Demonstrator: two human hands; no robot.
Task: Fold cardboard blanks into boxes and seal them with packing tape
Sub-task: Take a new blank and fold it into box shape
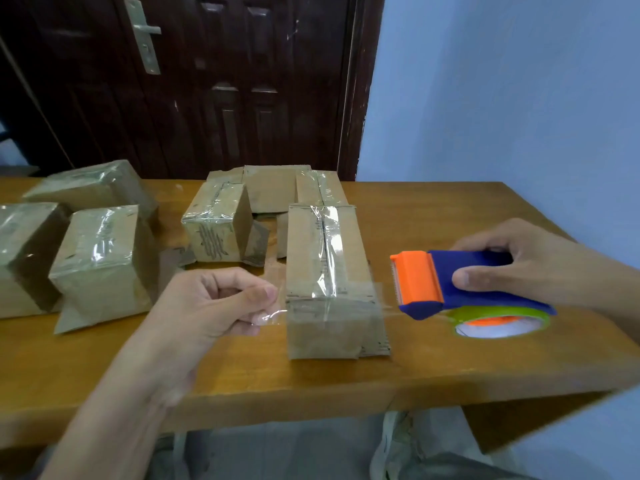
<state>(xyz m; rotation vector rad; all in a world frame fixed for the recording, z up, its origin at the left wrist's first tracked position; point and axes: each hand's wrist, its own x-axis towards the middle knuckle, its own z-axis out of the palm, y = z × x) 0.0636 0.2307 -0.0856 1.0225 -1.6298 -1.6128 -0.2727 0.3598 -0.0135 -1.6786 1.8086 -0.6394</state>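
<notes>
The table (pixel 433 216) held many boxes. Three taped boxes (pixel 97 251) sat near its left edge, one more (pixel 216 221) stood in the middle, and flat cardboard (pixel 273 188) lay by the far edge — still to fold, I think. The box (pixel 329 278) near the front edge had tape along its top. The right hand (pixel 526 268) gripped the tape dispenser (pixel 460 285). The left hand (pixel 214 303) pinched the tape end (pixel 273 315) — stretched over the box, not stuck down yet.
</notes>
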